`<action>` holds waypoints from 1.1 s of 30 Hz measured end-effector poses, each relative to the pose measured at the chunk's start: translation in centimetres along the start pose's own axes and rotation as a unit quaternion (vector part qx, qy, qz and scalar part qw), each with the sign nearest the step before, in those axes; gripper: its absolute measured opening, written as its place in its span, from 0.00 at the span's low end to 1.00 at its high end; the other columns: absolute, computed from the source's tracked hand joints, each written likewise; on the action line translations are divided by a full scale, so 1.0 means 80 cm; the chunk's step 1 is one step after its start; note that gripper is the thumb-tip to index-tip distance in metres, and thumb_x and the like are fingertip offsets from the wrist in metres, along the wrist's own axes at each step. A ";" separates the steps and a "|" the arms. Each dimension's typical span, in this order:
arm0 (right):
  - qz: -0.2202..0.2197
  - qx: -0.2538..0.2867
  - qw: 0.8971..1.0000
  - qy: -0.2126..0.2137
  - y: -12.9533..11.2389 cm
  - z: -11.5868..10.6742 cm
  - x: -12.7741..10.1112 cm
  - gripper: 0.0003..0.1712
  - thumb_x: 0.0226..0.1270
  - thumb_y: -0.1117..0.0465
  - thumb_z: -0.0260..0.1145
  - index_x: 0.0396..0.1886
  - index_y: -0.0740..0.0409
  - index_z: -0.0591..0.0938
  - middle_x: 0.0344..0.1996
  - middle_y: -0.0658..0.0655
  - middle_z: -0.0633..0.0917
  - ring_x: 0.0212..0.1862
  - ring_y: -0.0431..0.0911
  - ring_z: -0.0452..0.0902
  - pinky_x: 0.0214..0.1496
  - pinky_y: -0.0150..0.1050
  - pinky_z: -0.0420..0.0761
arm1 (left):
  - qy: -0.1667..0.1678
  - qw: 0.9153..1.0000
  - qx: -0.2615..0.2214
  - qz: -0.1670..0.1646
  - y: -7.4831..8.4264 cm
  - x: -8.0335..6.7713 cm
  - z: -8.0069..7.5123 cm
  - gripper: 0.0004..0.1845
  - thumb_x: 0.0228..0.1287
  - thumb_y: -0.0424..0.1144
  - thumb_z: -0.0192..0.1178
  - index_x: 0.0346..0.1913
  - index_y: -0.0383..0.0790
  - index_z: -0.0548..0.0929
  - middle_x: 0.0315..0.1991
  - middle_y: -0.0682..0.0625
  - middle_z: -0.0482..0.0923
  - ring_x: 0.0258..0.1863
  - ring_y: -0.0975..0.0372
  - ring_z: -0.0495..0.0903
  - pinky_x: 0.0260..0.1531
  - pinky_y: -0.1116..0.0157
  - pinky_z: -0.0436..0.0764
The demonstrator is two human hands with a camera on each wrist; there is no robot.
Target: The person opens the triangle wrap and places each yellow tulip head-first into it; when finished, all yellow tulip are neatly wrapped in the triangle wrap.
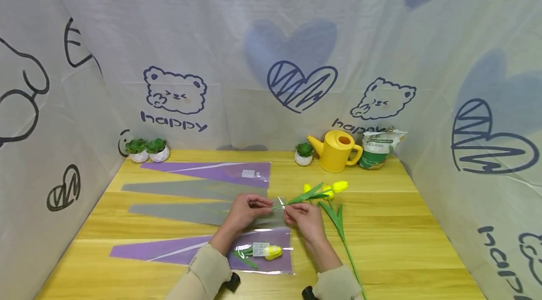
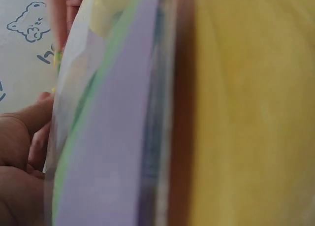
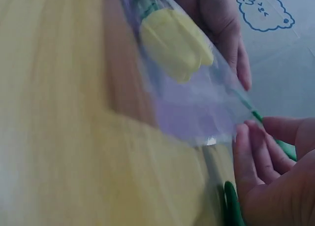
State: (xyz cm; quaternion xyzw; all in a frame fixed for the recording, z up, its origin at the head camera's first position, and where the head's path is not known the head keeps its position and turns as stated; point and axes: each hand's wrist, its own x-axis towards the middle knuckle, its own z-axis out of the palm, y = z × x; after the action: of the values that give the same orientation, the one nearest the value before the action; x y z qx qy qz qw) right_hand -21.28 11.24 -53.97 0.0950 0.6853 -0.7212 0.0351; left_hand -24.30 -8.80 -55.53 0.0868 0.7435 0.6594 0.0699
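In the head view my right hand (image 1: 306, 220) pinches the green stem of a yellow artificial tulip (image 1: 340, 186), its bloom pointing right. The right wrist view shows thumb and fingertips on that stem (image 3: 257, 115). My left hand (image 1: 247, 210) has its thumb and fingers together at the mouth of a clear grey flower sleeve (image 1: 182, 210), by the stem's lower end; its exact grip is partly hidden. Nearer the front edge lies a purple flower sleeve (image 1: 169, 250) with a yellow tulip (image 1: 273, 253) and a label inside, blurred close up in the left wrist view.
Farther back lie another grey sleeve (image 1: 169, 188) and a purple sleeve (image 1: 211, 169). More tulips lie right of my right hand, one long stem (image 1: 349, 253) reaching the front. Along the back stand potted succulents (image 1: 156, 150), a yellow watering can (image 1: 334, 152) and a green-white bag (image 1: 377, 149).
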 end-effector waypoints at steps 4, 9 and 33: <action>0.023 -0.012 1.000 -0.003 0.005 -0.008 -0.002 0.16 0.70 0.69 0.70 0.51 0.77 0.84 0.38 0.66 0.91 0.34 0.42 0.87 0.40 0.35 0.89 | 0.001 1.000 0.009 0.006 0.000 -0.001 0.000 0.12 0.57 0.25 0.73 0.45 0.27 0.88 0.42 0.34 0.90 0.38 0.59 0.90 0.38 0.72 0.85; 0.030 -0.021 0.999 -0.006 0.006 -0.014 -0.003 0.17 0.71 0.67 0.70 0.53 0.76 0.83 0.42 0.69 0.90 0.36 0.44 0.89 0.42 0.37 0.90 | -0.002 1.000 0.024 0.010 -0.002 0.000 -0.001 0.12 0.58 0.24 0.73 0.45 0.25 0.88 0.42 0.33 0.89 0.39 0.54 0.90 0.36 0.73 0.84; -0.078 -0.214 0.970 0.091 -0.052 -0.130 0.013 0.17 0.74 0.61 0.68 0.57 0.65 0.85 0.55 0.64 0.86 0.56 0.52 0.81 0.54 0.37 0.82 | -0.005 0.999 0.034 0.011 -0.005 0.000 -0.001 0.12 0.59 0.23 0.71 0.46 0.22 0.87 0.43 0.31 0.88 0.41 0.49 0.90 0.37 0.72 0.85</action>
State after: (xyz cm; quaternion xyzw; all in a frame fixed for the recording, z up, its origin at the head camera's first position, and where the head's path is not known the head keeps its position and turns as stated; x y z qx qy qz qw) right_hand -22.16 21.92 -50.55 0.0973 0.8290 -0.5469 -0.0643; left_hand -24.30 -8.93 -55.89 0.1004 0.7638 0.6344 0.0634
